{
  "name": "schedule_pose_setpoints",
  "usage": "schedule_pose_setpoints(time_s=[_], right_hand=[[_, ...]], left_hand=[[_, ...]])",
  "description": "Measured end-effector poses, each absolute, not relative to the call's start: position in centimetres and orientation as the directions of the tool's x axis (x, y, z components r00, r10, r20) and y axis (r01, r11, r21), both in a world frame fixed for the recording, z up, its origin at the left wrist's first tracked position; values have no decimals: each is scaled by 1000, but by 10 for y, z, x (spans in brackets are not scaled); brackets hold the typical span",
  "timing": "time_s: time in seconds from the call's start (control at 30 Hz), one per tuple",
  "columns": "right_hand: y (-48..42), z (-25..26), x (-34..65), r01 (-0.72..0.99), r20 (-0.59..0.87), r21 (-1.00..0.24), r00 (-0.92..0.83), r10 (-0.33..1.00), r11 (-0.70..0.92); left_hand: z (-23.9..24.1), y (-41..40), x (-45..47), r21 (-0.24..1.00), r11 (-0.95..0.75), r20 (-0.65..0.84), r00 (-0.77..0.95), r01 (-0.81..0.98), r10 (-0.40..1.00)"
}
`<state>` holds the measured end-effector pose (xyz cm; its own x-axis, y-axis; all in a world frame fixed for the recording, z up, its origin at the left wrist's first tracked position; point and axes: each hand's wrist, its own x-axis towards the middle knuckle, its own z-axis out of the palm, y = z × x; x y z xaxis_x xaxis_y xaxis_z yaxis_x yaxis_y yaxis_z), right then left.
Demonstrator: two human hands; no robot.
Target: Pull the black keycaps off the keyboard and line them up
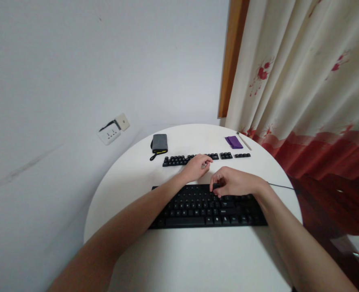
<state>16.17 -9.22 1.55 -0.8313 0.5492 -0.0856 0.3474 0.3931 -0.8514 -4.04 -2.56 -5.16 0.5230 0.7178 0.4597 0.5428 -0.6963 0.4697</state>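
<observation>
1. centre of the frame: black keyboard (210, 207) lies on the round white table (131, 178); above it a row of loose black keycaps (179, 160) runs toward the centre right.
2. left hand (197, 167) rests over the middle of the keycap row, fingers curled and pinched together at the tips; whether a keycap sits between them cannot be told.
3. right hand (232, 182) lies on the keyboard's upper edge, fingers bent down onto the top key row, loosely closed; nothing is visibly grasped.
4. upper centre: grey pouch (159, 143) with a black strap; to its right a purple cloth (234, 141) and a thin stick (244, 141) near the curtain (304, 81).
5. risk: a wrist sweeping sideways could scatter the row, and caps could roll off the table's curved rim.
6. risk: a cap pressed down crooked may jam or strain its stem; the keyboard could slide if the right hand's pressure eases.
</observation>
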Motion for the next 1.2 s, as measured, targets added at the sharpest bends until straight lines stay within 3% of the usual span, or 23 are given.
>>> schedule_pose_setpoints(time_s=[0.13, 0.27, 0.53, 0.93, 1.07, 1.2], right_hand=[[-97, 17, 160, 416, -130, -804, -820, 558, 425], [-91, 16, 162, 397, -85, -807, -811, 579, 438], [-80, 8, 161, 345, -173, -907, -827, 535, 240], [-76, 2, 161, 299, -124, -937, -765, 631, 178], [-69, 4, 169, 208, 29, -944, -724, 690, 257], [-55, 0, 177, 150, 280, -910, -468, 838, 388]], left_hand=[[-50, -28, -39, 484, -679, 436, 521, 551, 734], [-50, -29, -39, 494, -674, 416, 532, 549, 738], [-52, -27, -40, 479, -698, 374, 596, 532, 711], [-46, -32, -39, 334, -825, 320, 768, 457, 555], [-46, -32, -38, 375, -772, 337, 701, 513, 629], [-43, -34, -37, 471, -754, 467, 595, 458, 654]])
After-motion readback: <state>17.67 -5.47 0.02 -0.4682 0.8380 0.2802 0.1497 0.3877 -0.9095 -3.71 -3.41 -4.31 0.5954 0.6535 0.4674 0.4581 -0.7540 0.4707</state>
